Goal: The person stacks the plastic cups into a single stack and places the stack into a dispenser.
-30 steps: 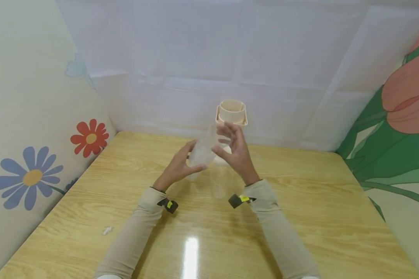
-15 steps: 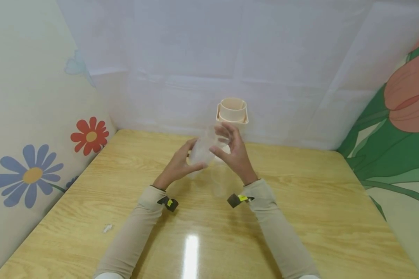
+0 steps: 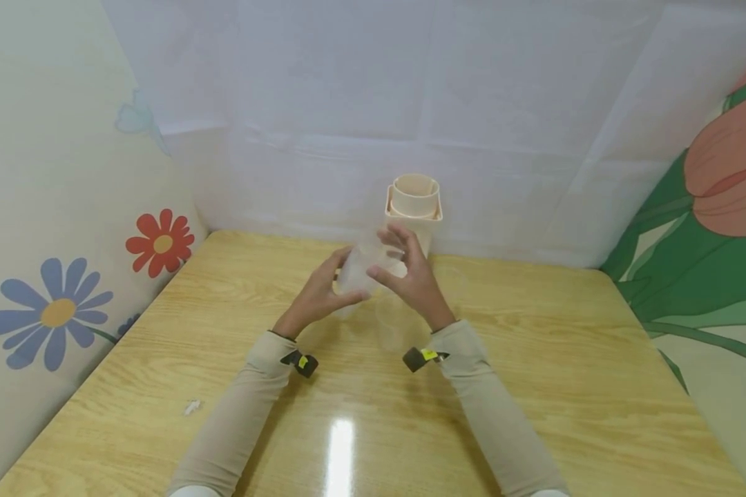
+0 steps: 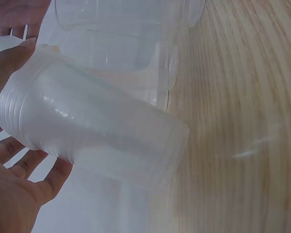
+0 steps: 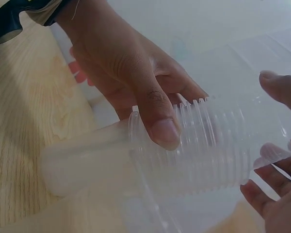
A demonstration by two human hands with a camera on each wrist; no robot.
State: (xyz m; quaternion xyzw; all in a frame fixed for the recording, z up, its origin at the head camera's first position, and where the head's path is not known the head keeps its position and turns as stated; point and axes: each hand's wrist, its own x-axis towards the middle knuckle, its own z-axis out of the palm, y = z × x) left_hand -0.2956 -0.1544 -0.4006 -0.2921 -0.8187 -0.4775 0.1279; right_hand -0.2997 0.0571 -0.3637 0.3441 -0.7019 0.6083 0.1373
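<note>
Both hands meet above the middle of the pale wood-grain table point(image 3: 534, 386), at a stack of clear, ribbed, disposable plastic cups point(image 3: 359, 270). Left hand point(image 3: 316, 293) grips the stack from the side: in the right wrist view its thumb point(image 5: 157, 121) lies curled over the ribbed rims and its fingers wrap behind, so the stack is held lying nearly level, clear of the table. Right hand point(image 3: 413, 276) sits at the rim end; its fingertips point(image 5: 281, 90) are spread and lightly bent around the outermost rim, touching it. Whether they already pinch a single cup cannot be told.

Judgement: the sideways hold presents the rims to the right hand, which suits peeling one cup off the nest while the left braces the rest.

Left wrist view: stack body point(image 4: 94, 133) rests against the left palm, closed bottoms pointing toward the table. A further clear plastic cup point(image 3: 394, 324) stands upright on the table just below and beside the hands; its walls are hard to trace.

Behind the hands, near the white back wall, stands a beige square-based plastic holder with a round insert point(image 3: 414, 200). A small white scrap point(image 3: 190, 408) lies on the table, well apart to the left.
</note>
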